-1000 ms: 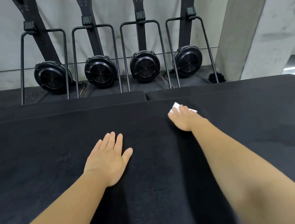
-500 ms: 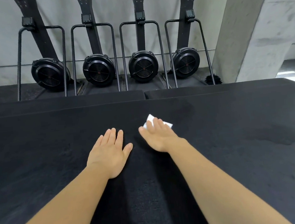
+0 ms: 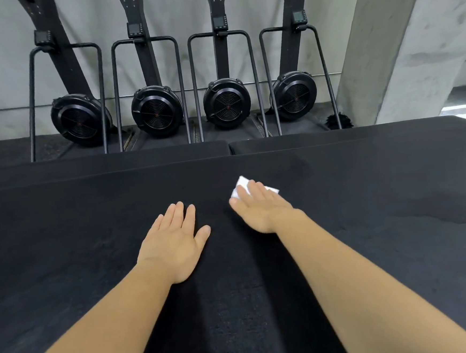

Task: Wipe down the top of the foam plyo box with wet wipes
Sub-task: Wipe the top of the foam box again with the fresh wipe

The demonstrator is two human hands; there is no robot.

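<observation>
The black foam plyo box top (image 3: 369, 221) fills the lower part of the head view. A white wet wipe (image 3: 241, 188) lies flat on it near the middle. My right hand (image 3: 259, 207) presses on the wipe with straight fingers, covering most of it. My left hand (image 3: 173, 245) rests flat on the box top just left of it, fingers straight, holding nothing. A faint darker damp patch (image 3: 298, 168) shows on the foam right of the wipe.
Two more black foam boxes (image 3: 99, 163) (image 3: 348, 133) butt against the far edge. Beyond them several black fan machines (image 3: 227, 103) stand along a grey wall. A concrete pillar (image 3: 399, 38) rises at the right.
My right hand slid the wipe left and toward me from the far middle-right of the box top, and in the last half second it has barely moved. My left hand stayed in place.
</observation>
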